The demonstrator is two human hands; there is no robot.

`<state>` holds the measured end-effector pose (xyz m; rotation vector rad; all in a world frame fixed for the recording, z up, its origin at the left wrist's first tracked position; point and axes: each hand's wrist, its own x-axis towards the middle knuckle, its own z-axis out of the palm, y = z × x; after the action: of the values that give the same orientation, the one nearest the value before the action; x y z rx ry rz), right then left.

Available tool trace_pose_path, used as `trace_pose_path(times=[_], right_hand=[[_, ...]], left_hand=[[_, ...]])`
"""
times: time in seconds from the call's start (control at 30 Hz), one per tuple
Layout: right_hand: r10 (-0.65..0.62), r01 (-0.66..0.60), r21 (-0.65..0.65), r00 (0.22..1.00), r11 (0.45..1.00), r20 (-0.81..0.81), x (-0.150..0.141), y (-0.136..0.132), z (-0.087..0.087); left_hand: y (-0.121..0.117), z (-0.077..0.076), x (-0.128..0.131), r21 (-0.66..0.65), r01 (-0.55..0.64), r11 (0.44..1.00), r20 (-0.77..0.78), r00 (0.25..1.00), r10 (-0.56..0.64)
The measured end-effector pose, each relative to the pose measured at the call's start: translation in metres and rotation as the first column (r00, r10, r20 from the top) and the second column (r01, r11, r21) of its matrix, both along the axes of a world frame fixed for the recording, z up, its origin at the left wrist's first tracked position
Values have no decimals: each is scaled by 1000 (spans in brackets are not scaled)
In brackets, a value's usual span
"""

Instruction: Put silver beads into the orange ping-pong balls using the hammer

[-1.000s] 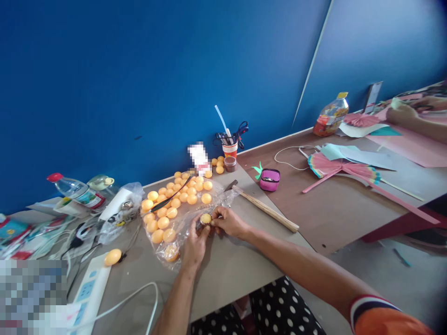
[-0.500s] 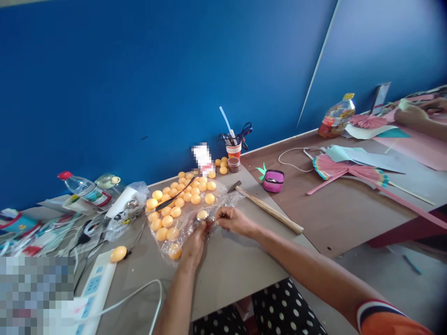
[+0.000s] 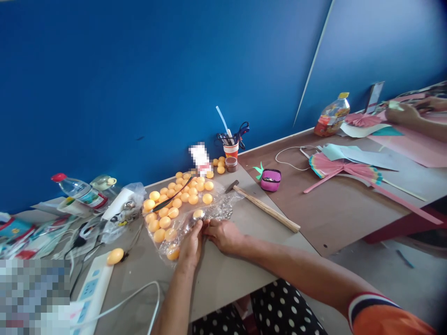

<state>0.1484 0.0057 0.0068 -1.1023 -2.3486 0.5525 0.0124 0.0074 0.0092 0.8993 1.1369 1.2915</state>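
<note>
My left hand (image 3: 190,245) is closed, thumb and fingers pinched around a small orange ball (image 3: 198,214) at the middle of the desk. Just to its right, my right hand (image 3: 224,235) is also closed, its fingertips meeting the left ones below the ball. What the right fingers pinch is hidden. Behind and left of my hands, many similar orange balls (image 3: 163,212) lie on a clear plastic sheet or bag (image 3: 181,239), a dark strap-like strip (image 3: 171,200) across them. Small shiny silvery pieces (image 3: 225,212) lie on the plastic just beyond my right hand.
A wooden-handled hammer (image 3: 267,208) lies right of my hands, near a purple pouch (image 3: 271,180). A pen cup (image 3: 231,150) stands by the wall. On the left are a power strip (image 3: 91,291), cables and a bottle (image 3: 82,191). Another person's hand (image 3: 403,114) is at far right.
My right hand has moved left and down, so its fingertips now meet my left fingers. The silvery pieces show more clearly. The whole view has shifted slightly.
</note>
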Motion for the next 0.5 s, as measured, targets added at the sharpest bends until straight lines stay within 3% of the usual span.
trace_pose_path(times=[0.13,0.33,0.5], right_hand=[[16,-17,12,999,1000,43,1,-1,2],[-61,61,-2,997,998,-54,1,1,-1],[-37,39,-29,998,999,57,-2,0,2]], left_hand=[[0,3,0,-84,20,996,135,991,-8],[0,-1,-1,-86,19,996,136,991,-7],[0,-4,-2,-81,41,996,104,994,-33]])
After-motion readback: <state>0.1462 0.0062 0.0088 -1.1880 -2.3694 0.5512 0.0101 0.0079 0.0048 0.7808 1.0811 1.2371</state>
